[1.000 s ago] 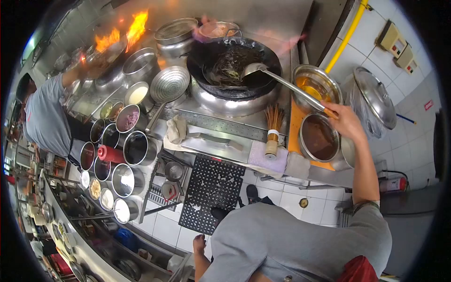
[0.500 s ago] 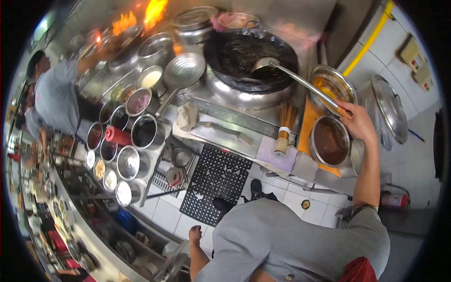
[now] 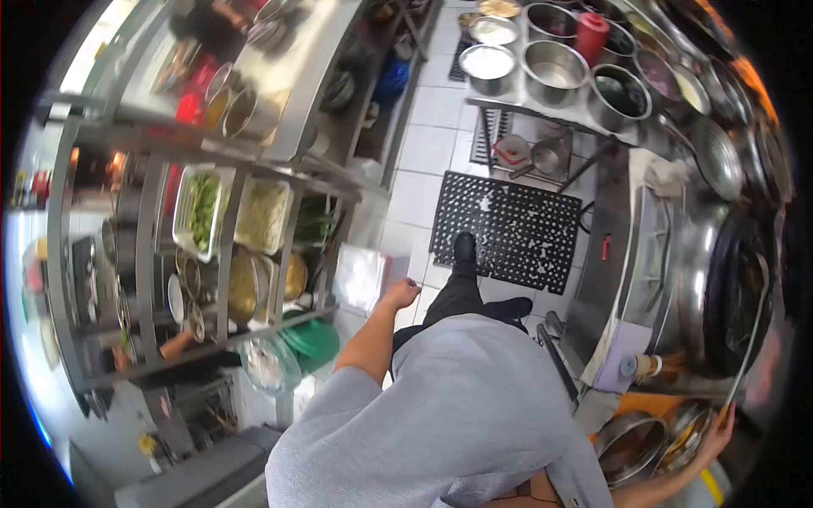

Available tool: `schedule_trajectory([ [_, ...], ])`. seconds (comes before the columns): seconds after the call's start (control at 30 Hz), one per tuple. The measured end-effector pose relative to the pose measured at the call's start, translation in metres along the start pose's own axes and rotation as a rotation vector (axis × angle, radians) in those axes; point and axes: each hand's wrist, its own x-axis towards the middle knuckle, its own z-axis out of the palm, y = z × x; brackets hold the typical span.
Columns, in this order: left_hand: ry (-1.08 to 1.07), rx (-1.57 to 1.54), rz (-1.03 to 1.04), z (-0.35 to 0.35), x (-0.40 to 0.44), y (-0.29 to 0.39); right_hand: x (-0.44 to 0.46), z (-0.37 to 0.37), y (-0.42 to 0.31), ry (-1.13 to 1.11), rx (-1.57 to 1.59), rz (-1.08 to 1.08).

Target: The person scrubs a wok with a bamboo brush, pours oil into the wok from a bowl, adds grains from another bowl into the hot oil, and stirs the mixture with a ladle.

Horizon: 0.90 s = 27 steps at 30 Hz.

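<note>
At the lower right of the head view, the person's right hand [image 3: 718, 433] keeps a closed grip around the handle end of a long silvery metal ladle [image 3: 748, 345]. The ladle slants up along the right side of the frame, its head end over a large round black wok [image 3: 718, 296]. Near that hand, also lower right, are two round shiny steel bowls, the nearer [image 3: 683, 427] just beside the other [image 3: 637, 416]. A bundled brown bamboo brush [image 3: 645, 366] lies by a pale violet cloth [image 3: 616, 360].

Around the middle, the left hand [image 3: 401, 294] hangs with curled fingers near a whitish plastic-wrapped bundle [image 3: 362, 275]; whether its grip is wide or narrow I cannot tell.

At the upper right, a steel desk [image 3: 527, 104] carries round metal pots and a red squeeze bottle [image 3: 592, 38].
</note>
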Motion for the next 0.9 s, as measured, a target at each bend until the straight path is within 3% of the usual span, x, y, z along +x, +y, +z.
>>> schedule_trajectory([
  [0.07,-0.025,-0.03,-0.077,0.017,-0.032,-0.027,-0.005,-0.011,0.005,0.101,0.087,-0.007],
  [0.2,-0.068,0.016,-0.094,0.053,-0.06,-0.091,-0.023,-0.037,-0.058,0.055,0.281,0.438],
  [0.27,-0.074,0.026,-0.103,0.072,-0.053,-0.119,-0.021,-0.021,-0.062,0.135,0.216,0.469],
  [0.37,-0.051,-0.063,-0.035,0.053,-0.045,-0.124,-0.003,0.024,-0.059,0.33,0.395,0.352],
  [0.4,0.066,-0.159,-0.023,0.048,-0.037,-0.129,-0.002,0.025,-0.066,0.256,0.562,0.457],
  [0.5,0.314,-0.432,-0.026,0.018,-0.027,-0.155,-0.025,0.045,-0.129,0.271,1.02,0.214],
  [0.53,0.34,-0.552,0.0,0.009,-0.016,-0.182,-0.014,0.043,-0.093,0.136,1.13,0.17],
  [0.57,0.362,-0.674,0.027,0.001,-0.009,-0.214,-0.032,0.048,-0.13,0.119,1.225,0.074],
  [0.63,0.381,-1.379,-0.187,-0.041,-0.033,-0.257,-0.078,0.064,-0.233,0.085,1.405,-0.118],
  [0.67,0.486,-1.554,-0.204,-0.054,-0.038,-0.293,-0.086,0.073,-0.261,0.143,1.545,0.004],
  [0.77,0.806,-2.06,-0.189,-0.086,-0.034,-0.417,-0.124,0.068,-0.336,-0.069,1.424,0.059],
  [0.8,0.918,-2.199,-0.213,-0.104,-0.043,-0.438,-0.106,0.072,-0.306,-0.267,1.406,-0.125],
  [0.83,1.038,-2.33,-0.239,-0.124,-0.056,-0.454,-0.118,0.078,-0.326,-0.268,1.439,-0.115],
  [0.9,1.006,-2.453,-0.247,-0.145,-0.063,-0.491,-0.176,0.098,-0.4,-0.207,1.334,0.029],
])
